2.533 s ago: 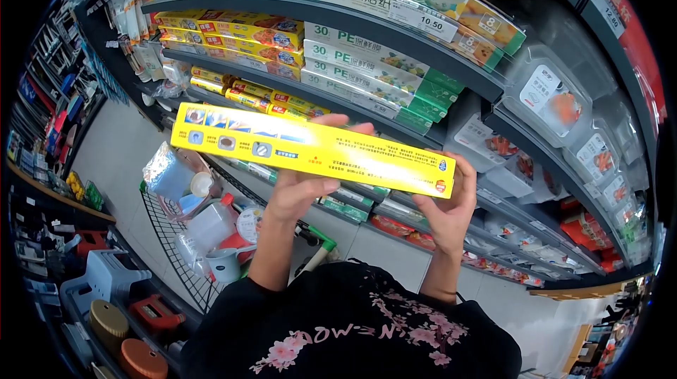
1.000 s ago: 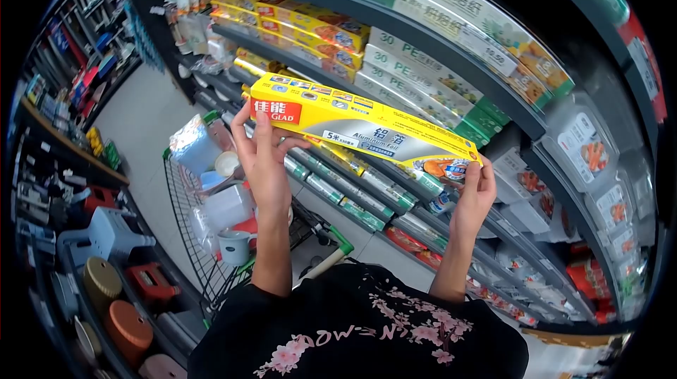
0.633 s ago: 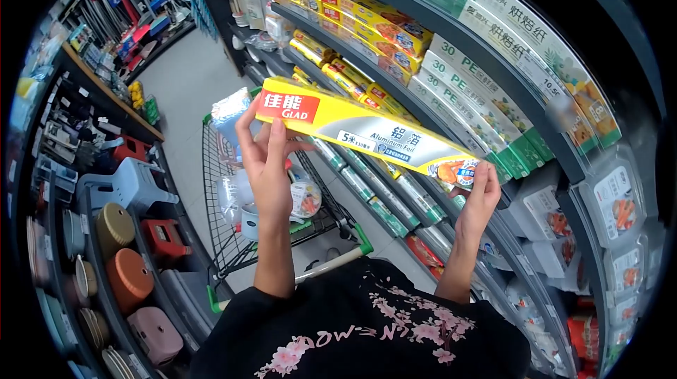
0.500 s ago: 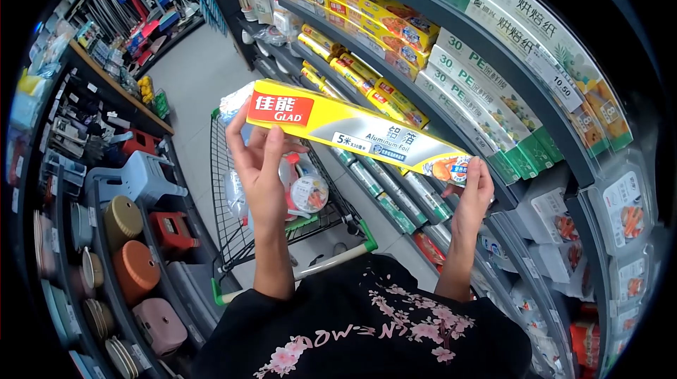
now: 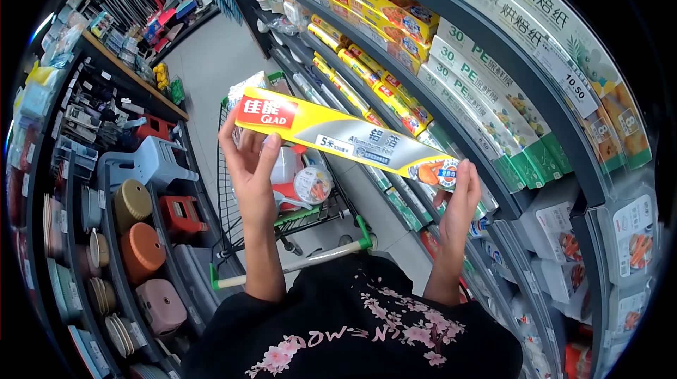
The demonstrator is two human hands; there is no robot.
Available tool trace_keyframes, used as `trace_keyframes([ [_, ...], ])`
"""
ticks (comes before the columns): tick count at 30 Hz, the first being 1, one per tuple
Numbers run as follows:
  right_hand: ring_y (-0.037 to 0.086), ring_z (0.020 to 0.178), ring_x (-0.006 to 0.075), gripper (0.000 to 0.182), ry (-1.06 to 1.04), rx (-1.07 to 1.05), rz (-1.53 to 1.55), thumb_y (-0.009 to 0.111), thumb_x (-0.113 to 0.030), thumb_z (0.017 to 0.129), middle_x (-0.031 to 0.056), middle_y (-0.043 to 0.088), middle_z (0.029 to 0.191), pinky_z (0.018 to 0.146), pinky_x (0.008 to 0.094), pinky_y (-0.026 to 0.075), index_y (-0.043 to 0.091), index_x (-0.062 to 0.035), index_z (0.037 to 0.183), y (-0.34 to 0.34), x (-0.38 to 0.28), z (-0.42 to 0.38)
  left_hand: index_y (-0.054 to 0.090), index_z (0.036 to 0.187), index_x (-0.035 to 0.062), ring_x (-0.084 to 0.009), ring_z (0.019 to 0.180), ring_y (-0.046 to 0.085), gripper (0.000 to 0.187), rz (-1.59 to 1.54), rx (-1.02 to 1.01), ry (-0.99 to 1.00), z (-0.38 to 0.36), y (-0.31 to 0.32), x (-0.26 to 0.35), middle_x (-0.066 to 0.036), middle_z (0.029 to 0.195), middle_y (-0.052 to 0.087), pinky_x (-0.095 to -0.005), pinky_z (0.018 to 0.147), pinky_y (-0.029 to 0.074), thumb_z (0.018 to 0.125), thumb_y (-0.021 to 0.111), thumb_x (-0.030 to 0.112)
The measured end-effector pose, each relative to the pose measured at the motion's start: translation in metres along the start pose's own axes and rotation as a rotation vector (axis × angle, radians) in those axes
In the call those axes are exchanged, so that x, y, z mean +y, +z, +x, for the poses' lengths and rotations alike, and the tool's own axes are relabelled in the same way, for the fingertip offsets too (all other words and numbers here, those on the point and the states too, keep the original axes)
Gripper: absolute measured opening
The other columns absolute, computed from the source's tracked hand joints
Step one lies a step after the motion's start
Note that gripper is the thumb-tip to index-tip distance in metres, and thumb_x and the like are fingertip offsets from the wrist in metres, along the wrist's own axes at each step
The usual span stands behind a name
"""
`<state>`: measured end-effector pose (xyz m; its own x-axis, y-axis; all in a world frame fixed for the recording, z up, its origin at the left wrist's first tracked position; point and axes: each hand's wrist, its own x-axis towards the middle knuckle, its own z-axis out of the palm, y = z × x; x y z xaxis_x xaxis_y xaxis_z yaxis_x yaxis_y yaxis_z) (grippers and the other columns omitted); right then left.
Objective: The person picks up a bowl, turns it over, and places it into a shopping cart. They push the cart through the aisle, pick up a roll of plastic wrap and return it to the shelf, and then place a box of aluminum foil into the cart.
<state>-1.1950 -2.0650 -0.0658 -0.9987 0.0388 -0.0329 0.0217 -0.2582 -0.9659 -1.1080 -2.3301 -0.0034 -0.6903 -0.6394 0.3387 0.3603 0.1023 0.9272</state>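
A long yellow and silver box of aluminum foil (image 5: 345,136) is held up in front of me, its printed front facing me and its right end tilted lower. My left hand (image 5: 250,157) grips the red-labelled end, thumb on the front and fingers behind. At the other end, my right hand (image 5: 462,199) pinches the box near the food picture, with some fingertips hidden behind it. Beneath the box stands a shopping cart (image 5: 229,213) with a green-ended handle, holding a round clear-lidded container (image 5: 312,185) and other packages partly hidden.
On the right, shelves carry yellow foil boxes (image 5: 381,9), yellow rolls (image 5: 360,65), green and white PE wrap boxes (image 5: 472,90) and baking paper boxes (image 5: 522,5). Left shelves hold an orange canister (image 5: 146,252), a pink box (image 5: 162,306) and a blue stool (image 5: 151,164). Grey floor (image 5: 201,62) runs between.
Both hands and the foil box have shifted slightly left and a little lower in view. The surroundings have shifted slightly too. The grip on both ends stays the same.
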Motion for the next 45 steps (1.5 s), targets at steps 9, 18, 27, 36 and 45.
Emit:
trace_keyframes([
  [9,0.056,0.06,0.0038,0.034,0.007,-0.024,-0.025,0.04,-0.038,0.106,0.002,0.06,0.08,0.04,0.0181,0.04,0.052,-0.0068,0.101,0.019,0.004,0.009,0.031,0.143,0.0078,-0.025,0.116,0.058,0.058,-0.038,0.062,-0.089,0.007,-0.018,-0.011,-0.02,0.133,0.05,-0.0378,0.097,0.049,0.092,0.059,0.009],
  [18,0.064,0.066,0.0093,0.044,-0.123,-0.136,-0.071,0.028,-0.041,0.107,0.0078,0.062,0.086,0.043,0.0217,0.047,0.049,-0.0027,0.107,0.078,0.003,0.014,0.03,0.141,0.0054,-0.0243,0.115,0.059,0.056,-0.273,0.246,-0.114,0.037,-0.056,-0.031,-0.02,0.125,0.056,-0.0379,0.097,0.049,0.093,0.061,0.008],
  [27,0.06,0.058,0.0117,0.035,-0.134,-0.274,-0.134,0.033,-0.035,0.108,0.0104,0.063,0.082,0.044,0.0234,0.048,0.047,-0.0024,0.106,0.139,0.008,0.016,0.031,0.14,0.006,-0.0237,0.116,0.057,0.056,-0.332,0.345,-0.097,0.049,-0.112,-0.054,-0.02,0.126,0.055,-0.0377,0.094,0.05,0.093,0.063,0.008],
  [36,0.066,0.062,0.0173,0.035,-0.116,-0.354,-0.177,0.046,-0.031,0.104,0.0117,0.063,0.095,0.046,0.0241,0.052,0.045,-0.0007,0.122,0.172,0.011,0.017,0.03,0.142,0.0075,-0.0222,0.115,0.058,0.055,-0.348,0.358,-0.049,0.077,-0.129,-0.057,-0.019,0.125,0.056,-0.0357,0.097,0.048,0.096,0.059,0.01],
  [45,0.061,0.075,0.0093,0.035,-0.146,-0.29,-0.212,0.055,-0.022,0.101,0.0082,0.061,0.104,0.051,0.0212,0.052,0.053,0.0042,0.125,0.212,0.027,0.014,0.03,0.142,0.0065,-0.0211,0.114,0.058,0.057,-0.274,0.292,-0.006,0.119,-0.154,-0.052,-0.019,0.128,0.054,-0.0342,0.093,0.051,0.095,0.06,0.011],
])
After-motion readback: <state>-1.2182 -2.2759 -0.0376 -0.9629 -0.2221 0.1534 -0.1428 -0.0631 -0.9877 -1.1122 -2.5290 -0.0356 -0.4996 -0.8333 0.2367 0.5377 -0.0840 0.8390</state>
